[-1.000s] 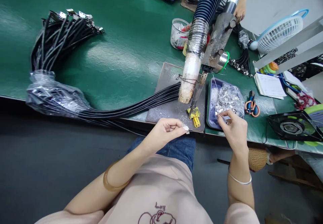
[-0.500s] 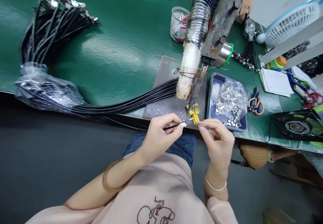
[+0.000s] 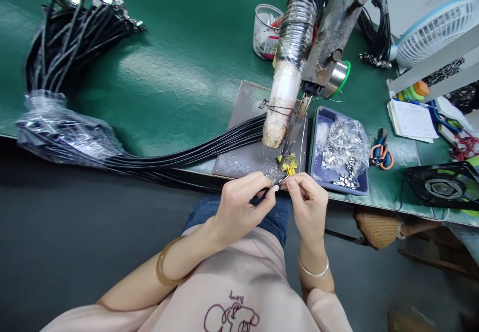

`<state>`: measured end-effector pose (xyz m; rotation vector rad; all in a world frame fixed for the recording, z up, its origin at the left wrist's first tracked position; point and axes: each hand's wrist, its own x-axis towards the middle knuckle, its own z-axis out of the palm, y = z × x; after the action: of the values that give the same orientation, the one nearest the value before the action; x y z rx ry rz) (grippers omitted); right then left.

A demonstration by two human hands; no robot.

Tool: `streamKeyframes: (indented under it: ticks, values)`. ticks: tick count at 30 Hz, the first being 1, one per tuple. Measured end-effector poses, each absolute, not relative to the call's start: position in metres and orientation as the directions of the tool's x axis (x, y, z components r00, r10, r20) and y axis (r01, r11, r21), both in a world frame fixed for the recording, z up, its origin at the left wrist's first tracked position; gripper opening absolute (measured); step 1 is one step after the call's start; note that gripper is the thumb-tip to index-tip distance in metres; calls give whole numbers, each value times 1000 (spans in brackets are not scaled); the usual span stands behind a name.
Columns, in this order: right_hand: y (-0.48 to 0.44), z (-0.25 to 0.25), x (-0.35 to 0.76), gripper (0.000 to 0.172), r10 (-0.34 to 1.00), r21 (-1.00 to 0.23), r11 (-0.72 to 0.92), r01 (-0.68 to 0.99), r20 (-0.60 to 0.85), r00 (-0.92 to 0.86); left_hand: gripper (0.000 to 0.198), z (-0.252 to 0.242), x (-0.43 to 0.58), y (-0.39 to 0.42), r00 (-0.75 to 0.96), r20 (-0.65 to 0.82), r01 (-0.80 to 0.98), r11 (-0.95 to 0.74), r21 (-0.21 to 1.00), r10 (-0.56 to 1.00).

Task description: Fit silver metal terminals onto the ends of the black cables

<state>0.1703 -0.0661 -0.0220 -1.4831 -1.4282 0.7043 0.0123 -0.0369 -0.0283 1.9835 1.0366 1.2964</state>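
My left hand (image 3: 245, 200) pinches a thin black cable (image 3: 266, 191) close to its end, between thumb and fingers. The tip points right, towards my right hand (image 3: 309, 202), whose thumb and forefinger are pressed together right by it. What those right fingertips hold is too small to make out. Just beyond them a yellow clip (image 3: 290, 166) sits on a grey board (image 3: 239, 157), below the soldering iron (image 3: 295, 131). A bundle of black cables (image 3: 179, 155) runs in from the left, part of it wrapped in clear plastic (image 3: 71, 132).
An extraction hose (image 3: 279, 100) hangs over the board. To the right are a blue tray (image 3: 318, 172) with metal connectors (image 3: 350, 172), cutters (image 3: 382, 153), a notepad (image 3: 411, 120) and a black fan (image 3: 443, 187). A solder spool (image 3: 339, 79) and a clear tub (image 3: 264, 35) stand behind.
My right hand has moved left, bringing its fingertips to the cable's end. At the far right, the co-worker's hand has left view, and the cable bundle there has shifted up.
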Motion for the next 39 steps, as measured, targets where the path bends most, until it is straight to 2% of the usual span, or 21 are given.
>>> streamKeyframes:
  ticks: [11, 16, 21, 32, 35, 37, 39]
  values:
    - [-68, -21, 172, 22, 970, -870, 121, 478, 207, 130, 22, -28, 12, -38, 269, 494, 339, -562, 755, 826]
    - [-69, -20, 171, 21, 949, -777, 197, 598, 305, 84, 21, -29, 10, -39, 300, 463, 320, -545, 775, 834]
    - [-71, -19, 172, 23, 947, -748, 224, 624, 318, 40, 20, -28, 8, -39, 315, 452, 303, -539, 786, 835]
    - [-70, -21, 171, 28, 925, -559, 276, 782, 376, -58, 21, -30, 11, -41, 305, 474, 311, -557, 770, 826]
    - [-70, -20, 171, 30, 913, -551, 284, 785, 405, -47, 20, -26, 9, -40, 301, 363, 240, -439, 866, 882]
    - [-72, -17, 173, 19, 906, -648, 242, 722, 418, 71, 20, -22, 6, -38, 331, 182, 137, -238, 961, 926]
    - [-74, -14, 176, 10, 871, -777, 218, 591, 428, 242, 19, -21, 1, -33, 395, -1, 24, -9, 1000, 919]
